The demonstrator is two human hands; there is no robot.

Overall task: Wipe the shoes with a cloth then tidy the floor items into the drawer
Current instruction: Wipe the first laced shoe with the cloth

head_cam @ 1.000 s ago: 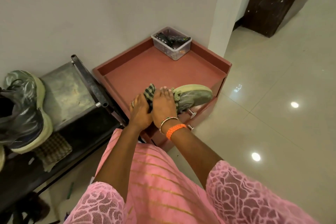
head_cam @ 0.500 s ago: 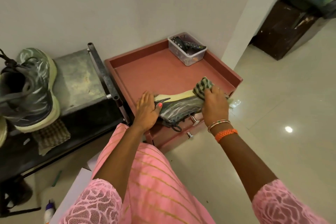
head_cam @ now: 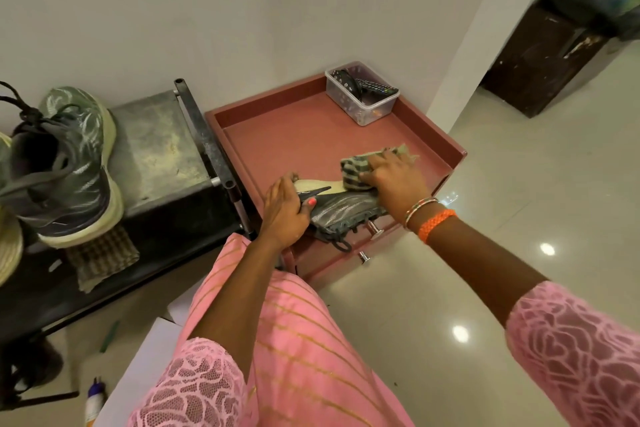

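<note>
The grey mesh sneaker with the pale sole (head_cam: 341, 210) has been flipped onto its side over the front edge of the red-brown wooden drawer unit (head_cam: 298, 135) since a second ago. The left hand (head_cam: 282, 215) grips its heel end, while the right hand (head_cam: 394, 180) has slid the bunched green checked cloth (head_cam: 356, 172) toward the toe, pressing it on the sole — so wiping's mid-stroke, and tidying hasn't started yet.

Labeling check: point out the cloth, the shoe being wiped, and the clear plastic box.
cloth (head_cam: 356, 172), head view, on the checked fold left of the right hand.
shoe being wiped (head_cam: 341, 210), head view, on its grey side panel.
clear plastic box (head_cam: 375, 111), head view, on its front wall.
</note>
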